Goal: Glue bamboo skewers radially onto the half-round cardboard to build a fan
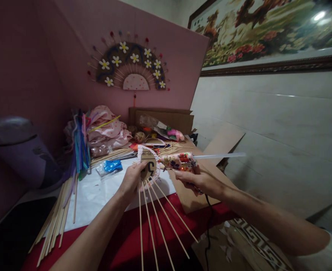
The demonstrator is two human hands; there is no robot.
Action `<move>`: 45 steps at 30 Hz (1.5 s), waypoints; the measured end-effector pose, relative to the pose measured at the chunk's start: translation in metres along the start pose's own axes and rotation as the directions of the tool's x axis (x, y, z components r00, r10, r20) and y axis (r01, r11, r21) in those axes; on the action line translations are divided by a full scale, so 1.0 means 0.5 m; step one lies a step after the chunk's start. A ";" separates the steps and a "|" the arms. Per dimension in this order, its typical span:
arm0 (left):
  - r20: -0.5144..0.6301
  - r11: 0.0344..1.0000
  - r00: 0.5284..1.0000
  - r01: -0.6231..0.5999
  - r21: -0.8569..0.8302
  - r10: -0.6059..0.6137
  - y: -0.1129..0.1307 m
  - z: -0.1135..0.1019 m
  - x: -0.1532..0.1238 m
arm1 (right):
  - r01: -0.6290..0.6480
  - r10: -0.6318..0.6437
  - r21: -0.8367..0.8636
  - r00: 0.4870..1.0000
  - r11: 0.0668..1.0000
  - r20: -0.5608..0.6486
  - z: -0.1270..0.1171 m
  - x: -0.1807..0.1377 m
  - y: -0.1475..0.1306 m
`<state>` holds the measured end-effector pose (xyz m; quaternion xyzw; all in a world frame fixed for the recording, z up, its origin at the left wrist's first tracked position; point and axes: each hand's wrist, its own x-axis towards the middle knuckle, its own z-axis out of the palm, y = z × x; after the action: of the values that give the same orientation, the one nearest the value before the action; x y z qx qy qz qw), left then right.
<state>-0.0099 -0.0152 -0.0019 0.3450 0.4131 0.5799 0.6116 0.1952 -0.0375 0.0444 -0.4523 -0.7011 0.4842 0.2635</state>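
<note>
My left hand (pixel 134 178) grips a half-round cardboard piece (pixel 151 165) edged in pale spotted cloth, with the thumb on its printed brown face. Several thin wooden sticks (pixel 156 220) fan out from its edge toward me. In my right hand (pixel 195 180) is a flower-patterned glue gun (pixel 178 161), fingers wrapped round its handle. A long clear glue stick (pixel 222 155) juts from its back end, and its nozzle points left at the cardboard's edge. Whether the nozzle touches the cardboard I cannot tell. A black cord (pixel 208 226) hangs below the gun.
White paper (pixel 89 203) and a red cloth (pixel 112 241) cover the table. Loose sticks (pixel 54 222) and pipe cleaners (pixel 80 146) lie left, beside crumpled pink cloth (pixel 106 124). A blue packet (pixel 112 165) sits nearer. A flowered fan (pixel 130 62) stands out against the pink panel; cardboard (pixel 194 195) lies right.
</note>
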 end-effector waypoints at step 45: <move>-0.312 0.920 0.950 -0.116 -0.374 -0.007 0.060 -0.047 0.027 | 0.261 -0.235 -0.962 0.943 0.079 0.236 0.065 0.201 0.073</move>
<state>-0.0442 -0.0004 0.0139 0.1343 0.3704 0.7135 0.5794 0.1372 0.0421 -0.0086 -0.3825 -0.9121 -0.1450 -0.0289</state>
